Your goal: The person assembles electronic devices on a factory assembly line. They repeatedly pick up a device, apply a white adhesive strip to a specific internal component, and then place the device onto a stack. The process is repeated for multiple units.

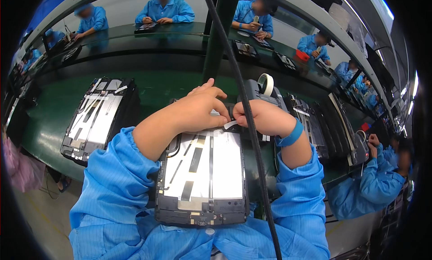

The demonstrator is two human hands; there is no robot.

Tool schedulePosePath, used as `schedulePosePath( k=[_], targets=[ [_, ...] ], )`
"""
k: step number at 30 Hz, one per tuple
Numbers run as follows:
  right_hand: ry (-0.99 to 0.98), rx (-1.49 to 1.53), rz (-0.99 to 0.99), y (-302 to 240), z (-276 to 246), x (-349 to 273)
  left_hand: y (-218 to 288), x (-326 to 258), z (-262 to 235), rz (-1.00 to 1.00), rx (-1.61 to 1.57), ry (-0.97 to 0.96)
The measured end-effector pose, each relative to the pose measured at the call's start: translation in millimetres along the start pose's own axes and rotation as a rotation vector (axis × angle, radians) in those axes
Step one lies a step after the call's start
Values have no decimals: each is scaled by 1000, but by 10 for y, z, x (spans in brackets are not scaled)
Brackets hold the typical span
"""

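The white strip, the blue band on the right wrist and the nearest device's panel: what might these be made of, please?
White strip: perhaps matt paper or plastic, being thin and curved. Blue band: probably dull fabric or rubber, lacking strong shine. Panel: likely smooth metal, given its bright silvery reflection.

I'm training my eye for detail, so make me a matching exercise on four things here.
1. Strip
2. Wristband
3. Cable
4. Roll

A. Black, crossing the view from top to bottom
B. Standing on edge
C. White, between left grip and right grip
D. Blue, at the right wrist

Pairs: 1-C, 2-D, 3-A, 4-B
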State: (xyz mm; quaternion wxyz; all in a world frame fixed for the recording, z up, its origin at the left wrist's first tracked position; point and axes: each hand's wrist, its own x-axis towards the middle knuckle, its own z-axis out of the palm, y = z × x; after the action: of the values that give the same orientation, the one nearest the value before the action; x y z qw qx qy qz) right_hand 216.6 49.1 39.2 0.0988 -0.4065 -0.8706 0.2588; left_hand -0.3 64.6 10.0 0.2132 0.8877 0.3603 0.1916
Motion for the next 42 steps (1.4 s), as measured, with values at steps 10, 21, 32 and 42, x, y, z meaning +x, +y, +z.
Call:
schedulePosePath(
  k=[10,21,32,42],
  targets=[
    [-140,-164,60,-63,-85,103,-4,33,11,-53,-1,6],
    [-143,-173,80,-44,-84,112,16,79,-4,-62,-5,-24],
    [491,582,290,77,566,12,2,70,3,-20,43,-5],
    [701,602,346,-75,748,-68,236,-628,-47,72,111,312]
  ],
)
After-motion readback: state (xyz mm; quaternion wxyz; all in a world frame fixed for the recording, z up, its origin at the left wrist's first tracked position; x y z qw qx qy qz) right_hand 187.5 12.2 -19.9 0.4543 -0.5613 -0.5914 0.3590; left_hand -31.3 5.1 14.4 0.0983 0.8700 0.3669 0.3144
